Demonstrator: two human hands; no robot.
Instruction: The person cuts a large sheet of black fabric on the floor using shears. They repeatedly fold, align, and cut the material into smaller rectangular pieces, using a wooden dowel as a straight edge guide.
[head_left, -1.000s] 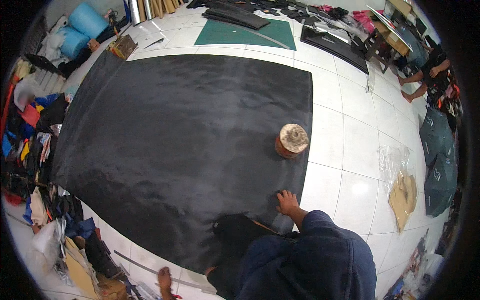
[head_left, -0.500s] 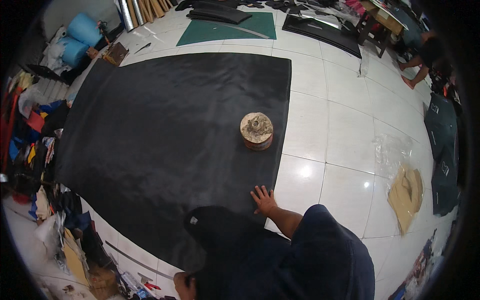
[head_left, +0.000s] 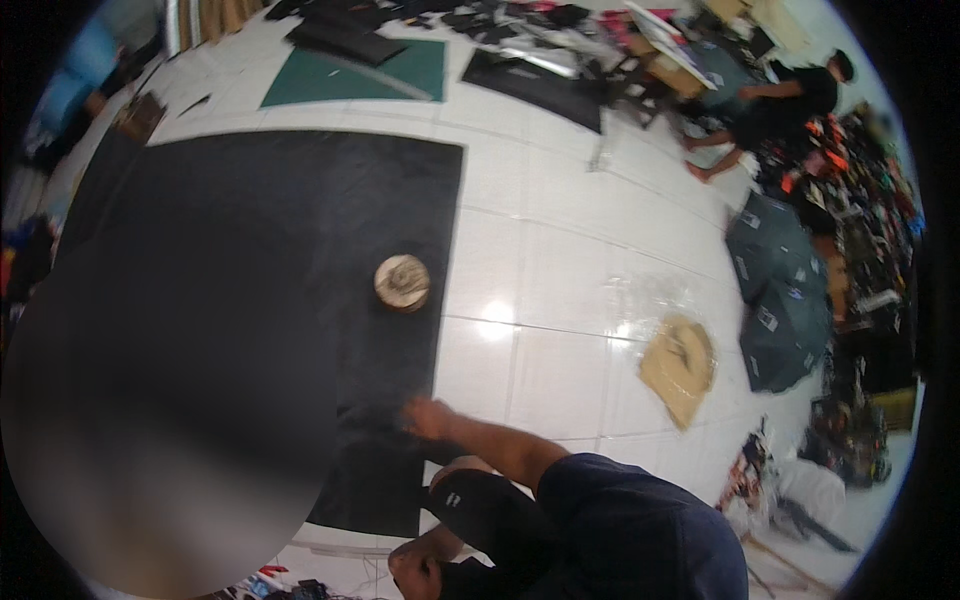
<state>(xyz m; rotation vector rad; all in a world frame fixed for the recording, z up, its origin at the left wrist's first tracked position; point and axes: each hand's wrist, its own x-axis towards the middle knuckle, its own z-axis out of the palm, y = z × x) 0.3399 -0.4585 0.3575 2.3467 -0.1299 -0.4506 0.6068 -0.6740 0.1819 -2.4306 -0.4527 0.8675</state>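
Note:
A wide black sheet of material [head_left: 250, 200] lies spread on the tiled floor. My right hand [head_left: 430, 418] is at its right edge, low in the picture; motion smears the fingers, and I cannot tell whether they grip the sheet. Beyond that hand, a round pale-topped weight [head_left: 402, 283] stands on the sheet near the same edge. A big blurred shape [head_left: 150, 430], dark above and pale tan below, covers the lower left at very close range; I cannot tell what it is. My left hand cannot be made out. Near my dark shorts shows bare skin, probably of my leg.
At the far side lies a green mat [head_left: 310, 80] with folded black material and a long straight strip. A person [head_left: 800, 100] sits at the far right. Dark printed pieces [head_left: 785, 340], a tan piece [head_left: 680, 365] and heaped scraps [head_left: 850, 190] lie on the right.
My view has swung rightward, so the sheet and weight appear further left. My right hand, flat with spread fingers before, is now blurred. The close blurred shape has come in at lower left.

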